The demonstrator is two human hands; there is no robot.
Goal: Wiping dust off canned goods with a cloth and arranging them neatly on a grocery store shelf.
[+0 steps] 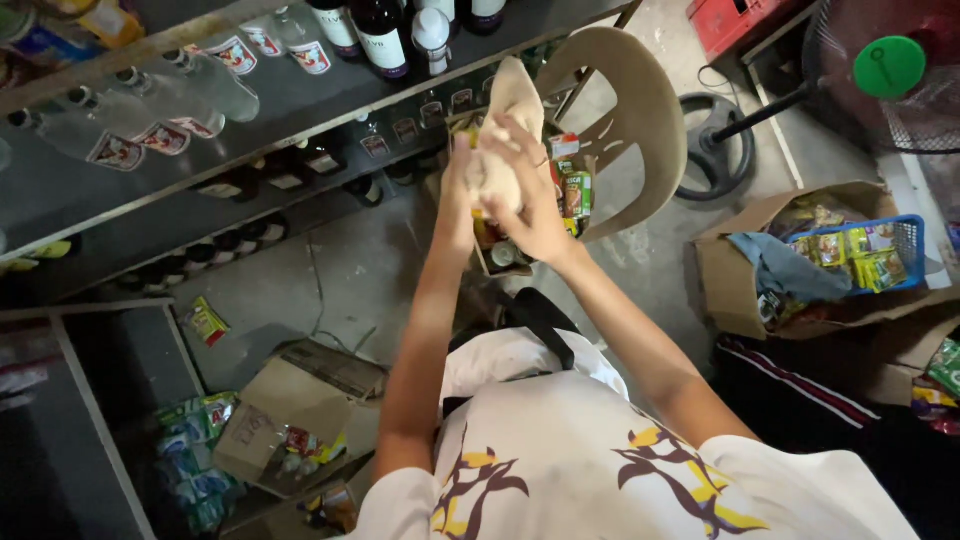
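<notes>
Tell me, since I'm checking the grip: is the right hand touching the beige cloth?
Touching. The head view shows the right hand pressed flat over the beige cloth, fingers spread across it with no gap.

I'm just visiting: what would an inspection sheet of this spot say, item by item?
Surface: grey concrete floor, littered.
Job's things: beige cloth, bunched and held in both hands above an open box of packets.
Clutter: flattened cardboard box; green sachets; blue plastic basket of yellow-green packets in a brown carton.
Grippers: left hand and right hand both grip the cloth.
Cables: a thin dark cable on the floor.
Surroundings: grey metal shelves of glass bottles; beige plastic chair; pedestal fan with green hub.
</notes>
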